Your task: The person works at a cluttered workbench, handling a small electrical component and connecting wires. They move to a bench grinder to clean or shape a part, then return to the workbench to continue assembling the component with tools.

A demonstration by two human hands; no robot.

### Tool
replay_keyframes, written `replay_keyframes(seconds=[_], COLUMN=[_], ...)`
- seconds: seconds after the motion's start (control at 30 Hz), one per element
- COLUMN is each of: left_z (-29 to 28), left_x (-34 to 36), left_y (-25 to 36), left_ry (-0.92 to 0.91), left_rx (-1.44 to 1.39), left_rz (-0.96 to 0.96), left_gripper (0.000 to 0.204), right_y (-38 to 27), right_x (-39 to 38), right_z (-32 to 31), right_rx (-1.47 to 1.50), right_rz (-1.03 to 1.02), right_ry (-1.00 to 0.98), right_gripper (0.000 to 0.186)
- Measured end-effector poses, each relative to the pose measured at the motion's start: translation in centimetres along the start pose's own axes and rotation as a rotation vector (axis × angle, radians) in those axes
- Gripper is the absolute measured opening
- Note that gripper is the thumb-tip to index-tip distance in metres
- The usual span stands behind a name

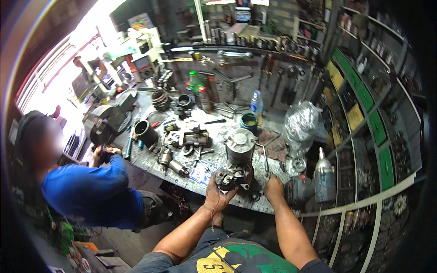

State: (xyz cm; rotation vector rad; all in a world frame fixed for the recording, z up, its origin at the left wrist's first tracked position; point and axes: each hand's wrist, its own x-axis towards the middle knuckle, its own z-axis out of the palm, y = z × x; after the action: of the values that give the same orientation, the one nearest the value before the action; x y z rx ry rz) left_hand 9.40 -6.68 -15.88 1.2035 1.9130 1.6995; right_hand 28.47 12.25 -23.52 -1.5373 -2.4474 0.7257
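At the bench's near edge, my left hand (215, 199) is closed around a round metal part with stud ends (226, 179). A thin wire hangs down by that wrist. Just behind the part stands a large grey metal cylinder (240, 146), upright, like a motor housing; whether the two are joined I cannot tell. To the right, my right hand (274, 189) is closed in a fist over the bench edge. The lower end of a T-shaped wrench (266, 158) comes close to its fingers, and what the fist holds is hidden. A dark ring (255, 195) lies between my hands.
Loose metal parts and a dark cup (145, 133) crowd the bench's left. At the right are a brown rag (274, 144), a plastic bag (302, 125) and an impact wrench (324, 178). A co-worker in a blue shirt (93, 191) works at far left. Shelves (364, 118) line the right.
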Motion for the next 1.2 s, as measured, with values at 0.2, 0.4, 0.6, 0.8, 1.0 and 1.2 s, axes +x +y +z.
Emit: replay_keyframes(seconds=[0.2,0.4,0.6,0.8,1.0,1.2], left_z=[-4.6,-4.7,-4.6,-5.6,-5.4,-4.8], left_x=[3.2,5.4,6.1,7.2,7.7,7.1], left_y=[2.7,2.7,1.9,2.0,1.8,1.7], left_ry=[-0.197,-0.376,-0.465,-0.498,-0.488,-0.449], left_rx=[0.174,0.005,-0.084,-0.017,-0.068,-0.079], left_rz=[0.257,0.258,0.214,0.314,0.371,0.315], left_gripper=[0.073,0.068,0.064,0.064,0.061,0.061], right_y=[-2.5,-11.2,-20.0,-22.4,-23.7,-24.0], right_x=[-4.5,-11.3,-10.4,-8.4,-6.7,-5.9], right_z=[-4.3,-14.8,-17.6,-19.2,-20.1,-20.4], right_rx=[0.346,0.468,-0.005,-0.335,-0.413,-0.556], right_rz=[0.080,-0.267,-0.655,-0.724,-0.773,-0.711], right_ry=[0.222,0.043,0.098,-0.023,-0.177,-0.326], right_gripper=[0.024,0.023,0.022,0.022,0.019,0.018])
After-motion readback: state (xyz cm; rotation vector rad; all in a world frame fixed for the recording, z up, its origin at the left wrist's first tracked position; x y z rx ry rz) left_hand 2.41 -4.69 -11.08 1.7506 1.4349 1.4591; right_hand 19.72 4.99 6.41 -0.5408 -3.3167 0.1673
